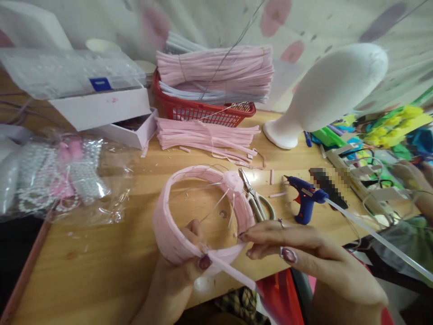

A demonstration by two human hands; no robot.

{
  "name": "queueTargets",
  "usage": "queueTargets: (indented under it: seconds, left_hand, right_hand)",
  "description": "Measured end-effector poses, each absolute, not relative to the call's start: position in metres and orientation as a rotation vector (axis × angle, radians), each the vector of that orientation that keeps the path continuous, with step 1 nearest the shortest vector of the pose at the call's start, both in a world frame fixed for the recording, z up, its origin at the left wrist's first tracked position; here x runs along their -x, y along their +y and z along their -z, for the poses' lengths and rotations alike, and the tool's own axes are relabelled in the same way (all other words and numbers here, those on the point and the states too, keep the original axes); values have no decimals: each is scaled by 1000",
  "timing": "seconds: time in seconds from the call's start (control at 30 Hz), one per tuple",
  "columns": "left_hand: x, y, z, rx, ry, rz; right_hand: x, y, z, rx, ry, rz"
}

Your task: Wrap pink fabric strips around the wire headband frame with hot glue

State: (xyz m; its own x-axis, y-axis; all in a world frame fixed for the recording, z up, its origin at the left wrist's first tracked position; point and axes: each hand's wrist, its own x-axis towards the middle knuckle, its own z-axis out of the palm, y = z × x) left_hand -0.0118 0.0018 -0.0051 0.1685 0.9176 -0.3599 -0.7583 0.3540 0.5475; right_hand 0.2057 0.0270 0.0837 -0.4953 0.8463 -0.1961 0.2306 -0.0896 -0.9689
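Note:
A wide pink ring-shaped band (169,241), covered in fabric-like strips, is tilted above the wooden table near its front edge. My left hand (179,275) grips its lower rim, thumb outside and fingers within. Under that thumb a narrow pink strip (233,273) runs off toward the lower right, its far end blurred. My right hand (314,257) is beside the band's right rim with fingers stretched out, the fingertips close to or touching it. A round pink piece (232,181) sits on the band's far side, and thin wires (216,204) cross its opening. Scissors (259,203) lie just behind.
A blue glue gun (306,196) with a long glue stick stands right. Behind are pink strip bundles (206,135), a red basket (209,113) and a white head form (334,90). Bagged pearl strings (61,176) lie left. Another person's hand (411,176) shows at right.

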Motion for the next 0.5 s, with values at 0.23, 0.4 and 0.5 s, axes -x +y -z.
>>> queueTargets:
  seconds: [0.23,0.4,0.5]
  left_hand:
    - [11,3,3,-204,745,-1265]
    - [11,3,4,-260,728,-1273]
    - [12,3,7,-250,747,-1266]
  right_hand:
    - [-188,16,-52,1291,-1398,-1243]
    - [-172,19,-31,1296,-1184,-1096]
    - [-175,23,-29,1225,-1087,-1083]
